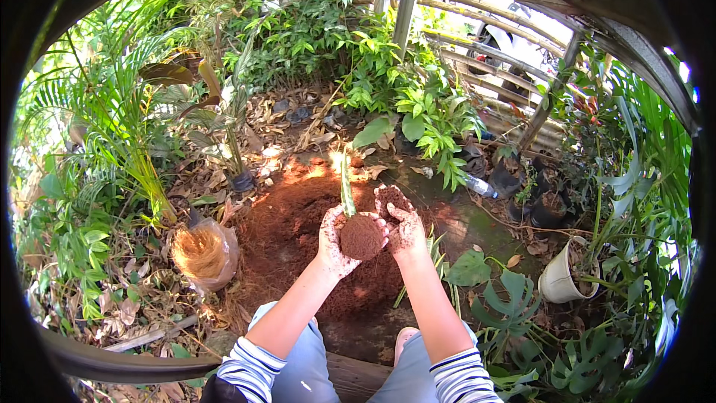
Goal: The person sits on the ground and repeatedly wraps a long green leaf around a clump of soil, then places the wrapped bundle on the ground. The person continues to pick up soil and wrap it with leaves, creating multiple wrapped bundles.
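Observation:
My left hand (337, 246), flecked with brown soil, is closed around a round mass of brown potting medium (361, 237); whether a small pot surrounds it is hidden. A long, pale-edged green leaf cutting (347, 187) stands up at its far side. Close by on the right, my right hand (404, 226) is cupped palm up with loose brown medium (392, 197) in it. Beneath both hands a broad heap of reddish-brown coir-like medium (279, 224) spreads over the ground. More long, pale-edged leaves (439, 252) lie just right of my right forearm.
A clear plastic bag of tan fibre (204, 254) stands left of the heap. To the right are a tipped white pot (565, 274), black nursery bags (548, 210) and a clear plastic bottle (480, 186). Dense plants and a bamboo fence (492, 61) surround the spot.

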`<state>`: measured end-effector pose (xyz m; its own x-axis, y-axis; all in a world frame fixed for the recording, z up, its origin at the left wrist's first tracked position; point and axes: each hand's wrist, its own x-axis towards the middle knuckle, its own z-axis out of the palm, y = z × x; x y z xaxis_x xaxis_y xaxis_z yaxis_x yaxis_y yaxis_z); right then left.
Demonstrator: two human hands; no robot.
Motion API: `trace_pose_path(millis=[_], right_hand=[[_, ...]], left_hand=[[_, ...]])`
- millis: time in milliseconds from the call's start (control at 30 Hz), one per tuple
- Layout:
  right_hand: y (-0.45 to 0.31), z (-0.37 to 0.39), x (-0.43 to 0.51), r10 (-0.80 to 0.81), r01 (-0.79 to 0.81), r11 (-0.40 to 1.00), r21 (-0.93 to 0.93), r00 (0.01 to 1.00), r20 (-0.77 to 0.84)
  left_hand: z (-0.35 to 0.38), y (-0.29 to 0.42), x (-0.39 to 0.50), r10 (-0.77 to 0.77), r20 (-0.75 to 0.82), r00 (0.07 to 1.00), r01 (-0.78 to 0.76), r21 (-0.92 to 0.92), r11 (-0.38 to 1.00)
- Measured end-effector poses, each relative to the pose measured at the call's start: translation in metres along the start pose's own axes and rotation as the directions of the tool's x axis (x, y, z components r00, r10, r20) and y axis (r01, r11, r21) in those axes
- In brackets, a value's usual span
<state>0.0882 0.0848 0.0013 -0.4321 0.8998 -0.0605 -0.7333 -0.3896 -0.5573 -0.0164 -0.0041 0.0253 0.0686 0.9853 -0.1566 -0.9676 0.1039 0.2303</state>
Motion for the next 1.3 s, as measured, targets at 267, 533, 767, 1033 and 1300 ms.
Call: trace_pose_path(millis=[267,533,767,1033,1300], right_hand=[[-0.013,0.009,-0.009,-0.038,0.036,0.968,0.247,0.999,0.002],[-0.004,0.019,-0.022,-0.14,0.141,0.99,-0.011,0.989,0.042],[0.018,0.021,-0.044,-0.353,0.62,0.264,-0.739,0.775,0.524],[0.003,0.032,-0.029,-0.174,0.242,0.953,-0.183,0.931,0.321],[0.009,0.036,-0.056,-0.304,0.703,-0.038,-0.71,0.669,0.679]], left_hand=[[-0.016,0.007,0.009,0.162,-0.053,0.985,-0.133,0.353,0.926],[-0.021,-0.009,0.023,0.226,-0.373,0.9,-0.052,0.423,0.905],[-0.034,-0.007,0.029,0.245,-0.329,0.912,-0.111,0.378,0.919],[-0.031,0.006,0.027,0.262,-0.417,0.87,-0.06,0.437,0.897],[-0.009,-0.003,0.008,0.181,-0.342,0.922,-0.048,0.362,0.931]])
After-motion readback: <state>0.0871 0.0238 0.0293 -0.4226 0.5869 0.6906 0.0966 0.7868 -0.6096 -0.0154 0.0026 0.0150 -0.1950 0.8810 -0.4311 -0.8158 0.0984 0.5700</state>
